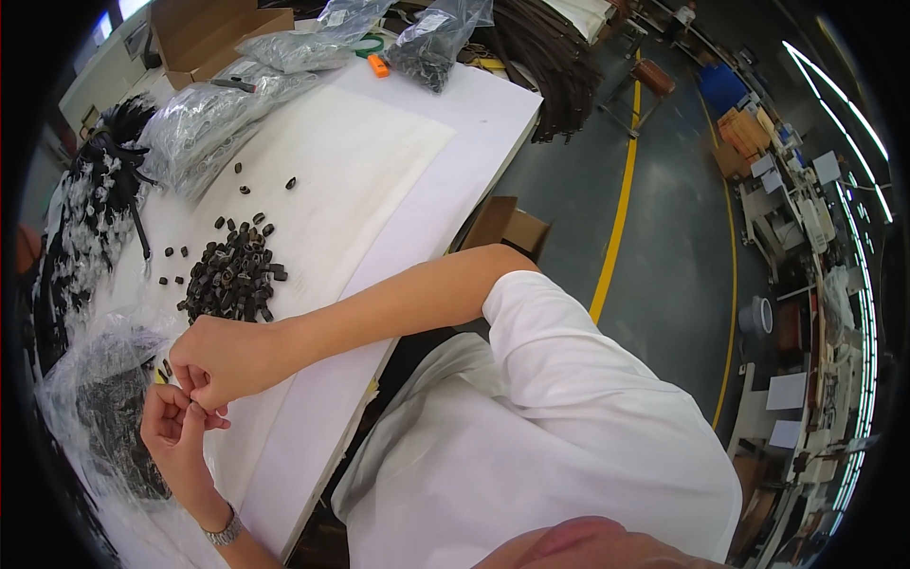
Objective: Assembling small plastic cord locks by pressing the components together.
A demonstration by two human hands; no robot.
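Note:
My left hand [175,431], with a metal watch [226,527] on its wrist, is at the lower left over the white table [379,142]. Its fingers are pinched together against those of my right hand [232,358], which reaches in from the right and is closed too. A tiny dark spot shows between the fingertips, but what they hold is too small and covered to make out. Just beyond my right hand lies a heap of small black loops [232,270], with several strays around it. Beside my left hand sits a clear plastic bag [71,379] with dark contents.
Black straps [109,171] are bundled along the left edge. Clear plastic bags [204,123], an open cardboard box [204,38], an orange object [378,65] and a bag of black pieces [431,52] lie at the far end. Dark strips [545,66] hang over the far right corner.

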